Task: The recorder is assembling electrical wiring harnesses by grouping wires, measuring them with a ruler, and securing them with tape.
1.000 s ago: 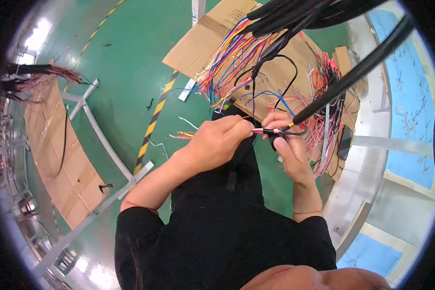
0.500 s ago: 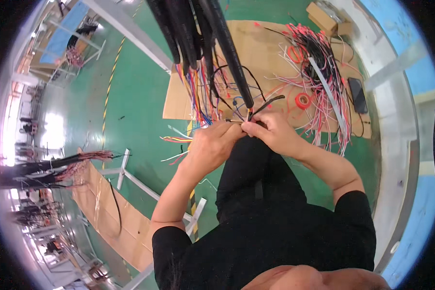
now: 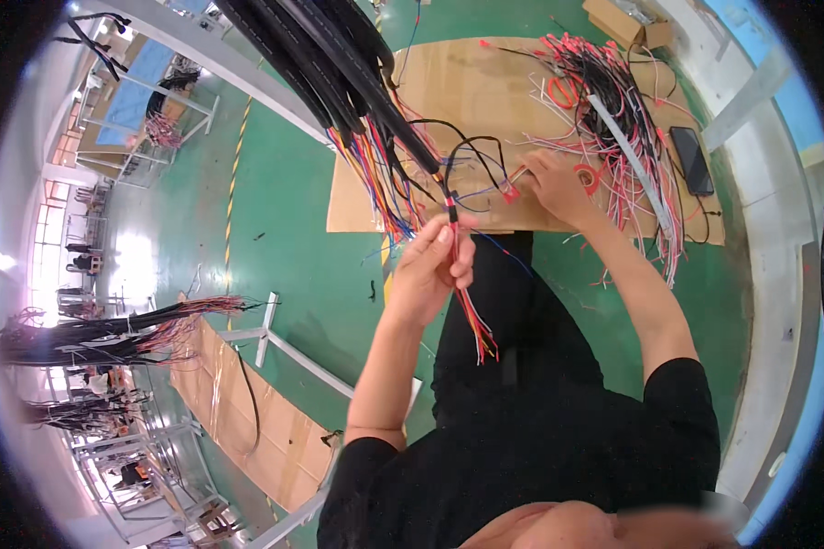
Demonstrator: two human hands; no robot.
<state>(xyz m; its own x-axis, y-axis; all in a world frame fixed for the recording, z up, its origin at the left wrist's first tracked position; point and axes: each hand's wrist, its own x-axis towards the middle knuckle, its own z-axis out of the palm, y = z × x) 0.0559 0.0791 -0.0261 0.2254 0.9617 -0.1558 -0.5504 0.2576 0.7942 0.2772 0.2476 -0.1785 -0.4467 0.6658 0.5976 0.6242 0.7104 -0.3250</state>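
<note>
Red and orange wire bundle [image 3: 462,274], thin, pinched upright just above picture centre, loose ends fanning down toward 6 o'clock over black trousers [image 3: 522,366]. Left hand [image 3: 430,270] clenched around that bundle, thumb and fingers pressed together near a band of red tape. Black sleeved cables [image 3: 339,64] slanting in from 11 o'clock, ending just above the held bundle, with coloured strands spilling beside them. Right hand [image 3: 558,188] at 1 o'clock, resting low on a cardboard sheet [image 3: 485,91], fingers curled on a small red-tipped wire end [image 3: 511,190]; grip too small to tell for certain. Roll of red tape [image 3: 590,176] touching that hand. Tangle of red, white and black wires [image 3: 613,101] spread toward 1 o'clock, a dark phone [image 3: 691,160] near 2 o'clock. Green floor [image 3: 284,229] around, more wire bundles on racks [image 3: 110,329] at 9 o'clock.
</note>
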